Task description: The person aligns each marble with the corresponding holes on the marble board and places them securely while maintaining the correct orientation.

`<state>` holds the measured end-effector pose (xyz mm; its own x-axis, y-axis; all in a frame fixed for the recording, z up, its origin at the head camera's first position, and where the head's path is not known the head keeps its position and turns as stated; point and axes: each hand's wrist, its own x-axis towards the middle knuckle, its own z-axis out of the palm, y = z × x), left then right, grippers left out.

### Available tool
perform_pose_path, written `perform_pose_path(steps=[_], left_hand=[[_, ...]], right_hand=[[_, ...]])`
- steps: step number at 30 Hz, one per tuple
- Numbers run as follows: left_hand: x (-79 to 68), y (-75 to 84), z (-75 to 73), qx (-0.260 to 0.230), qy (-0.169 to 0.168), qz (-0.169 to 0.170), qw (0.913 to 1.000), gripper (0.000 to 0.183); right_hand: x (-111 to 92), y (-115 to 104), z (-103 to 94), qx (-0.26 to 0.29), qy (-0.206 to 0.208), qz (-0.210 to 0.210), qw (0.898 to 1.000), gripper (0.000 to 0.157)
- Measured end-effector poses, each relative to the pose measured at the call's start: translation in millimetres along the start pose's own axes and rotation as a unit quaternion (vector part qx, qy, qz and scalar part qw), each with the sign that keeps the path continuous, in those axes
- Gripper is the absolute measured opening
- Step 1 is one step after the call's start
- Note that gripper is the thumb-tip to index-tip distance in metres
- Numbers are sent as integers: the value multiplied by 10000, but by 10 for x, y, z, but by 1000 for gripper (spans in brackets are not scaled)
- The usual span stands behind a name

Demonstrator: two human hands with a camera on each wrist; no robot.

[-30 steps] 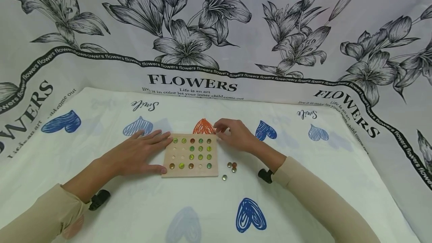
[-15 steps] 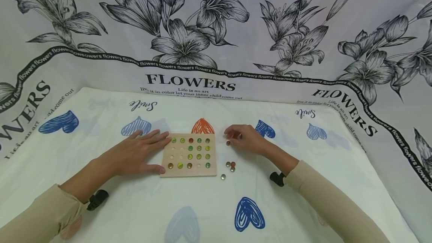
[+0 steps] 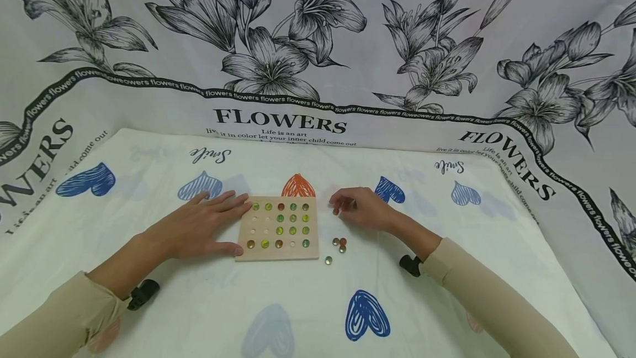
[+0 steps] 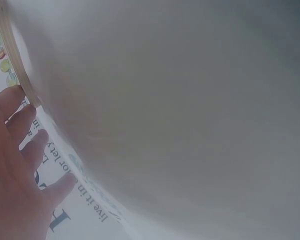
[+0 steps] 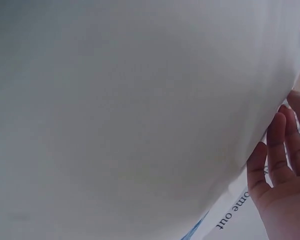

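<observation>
left hand (image 3: 208, 225): fingers wide, touching the board (image 3: 278, 255) | right hand (image 3: 365, 209): fingers bent by a brown marble (image 3: 335, 212); cannot tell if they pinch it | board: on white cloth (image 3: 199, 308) between the hands; four loose marbles (image 3: 343, 249) nearby

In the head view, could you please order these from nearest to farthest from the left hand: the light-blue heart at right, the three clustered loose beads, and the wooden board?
From the left hand:
1. Wooden board: touched at its left edge.
2. Three clustered loose beads: past the board's right edge.
3. Light-blue heart: farther over on the right.
</observation>
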<state>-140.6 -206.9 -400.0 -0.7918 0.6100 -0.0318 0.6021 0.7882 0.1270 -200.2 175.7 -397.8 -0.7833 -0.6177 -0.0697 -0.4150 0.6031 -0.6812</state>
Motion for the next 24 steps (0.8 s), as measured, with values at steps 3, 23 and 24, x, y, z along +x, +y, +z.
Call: perform_pose_path(steps=[3,23,24], left_hand=[[1,-2,3,14,10,6,10000,97],[-17,-8,-17,-55,104,131,9998,94],[-17,-8,-17,-53,109,136,9998,94]], right_hand=[[12,-2,10,-29,1,14,10000,27],[65,-167,66,-79,117,-64,9999,29],[68,-185,76,-69,132,-60,9999,29]])
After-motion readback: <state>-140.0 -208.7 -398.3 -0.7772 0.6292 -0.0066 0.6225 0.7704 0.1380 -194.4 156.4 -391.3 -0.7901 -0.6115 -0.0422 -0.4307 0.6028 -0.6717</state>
